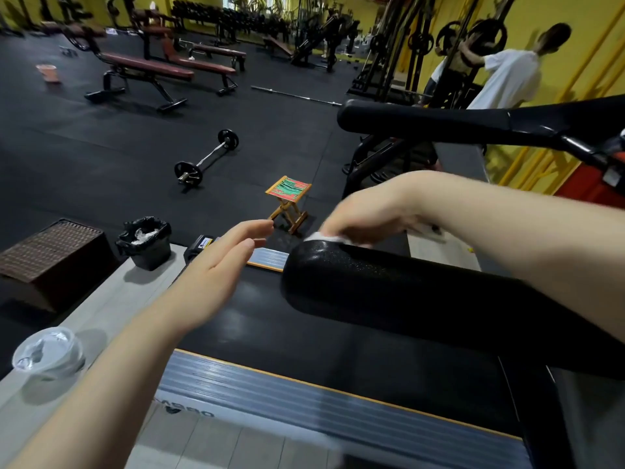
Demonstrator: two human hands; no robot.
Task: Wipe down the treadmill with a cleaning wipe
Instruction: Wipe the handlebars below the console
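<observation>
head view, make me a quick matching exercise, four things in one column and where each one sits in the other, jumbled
Things:
1. white cleaning wipe
2. small black lined waste bin
3. black barbell with round plates
4. clear plastic lidded tub

Places:
A. grey ledge, bottom left
B. under the right hand, on the black padded treadmill handrail
C. black gym floor
D. grey ledge, beside a brown wicker box

Pairs: 1-B, 2-D, 3-C, 4-A

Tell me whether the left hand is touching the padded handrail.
Apart. The head view shows the left hand open in the air, with belt visible between it and the padded handrail.
</observation>
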